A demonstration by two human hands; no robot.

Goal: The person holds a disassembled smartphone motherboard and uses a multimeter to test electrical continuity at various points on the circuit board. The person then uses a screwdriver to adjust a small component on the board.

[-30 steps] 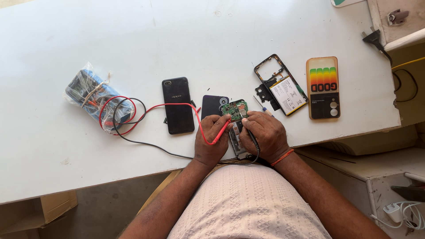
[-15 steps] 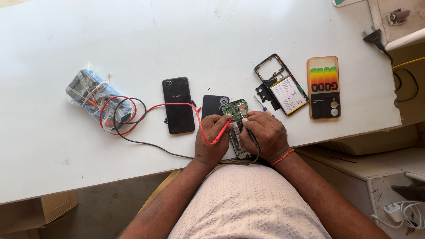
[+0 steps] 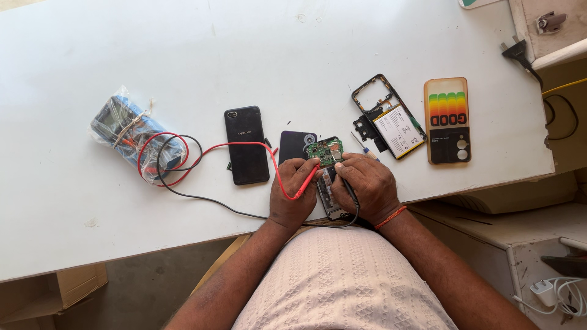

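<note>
Your left hand (image 3: 295,190) sits at the near edge of the white table (image 3: 183,49), fingers closed around the red test probe (image 3: 304,183), whose tip slants toward one o'clock onto the green circuit board (image 3: 326,150). Your right hand (image 3: 365,183), just beside it at three o'clock, is curled tight on the black test probe (image 3: 350,187), with its fingertips pressing at the board's right edge. The board lies in the top of the opened phone (image 3: 328,194), which rests between your two hands and is partly hidden under them. A red thread bracelet (image 3: 391,217) circles your right wrist.

Touching the board at nine o'clock lies a dark phone back cover (image 3: 295,145). Farther along at nine o'clock, a black smartphone (image 3: 246,145) lies face down, with the red lead (image 3: 229,145) crossing over it. The black lead (image 3: 208,199) runs along the near side toward ten o'clock, and both wires loop at the multimeter wrapped in clear plastic (image 3: 136,135).

At one o'clock from your right hand a small blue-handled screwdriver (image 3: 365,148) lies just beside the black phone frame with its white battery (image 3: 389,117). Beyond that, at two o'clock, is a phone case with rainbow stripes (image 3: 447,120). At the far right corner a black mains plug (image 3: 515,50) rests on the table edge.
</note>
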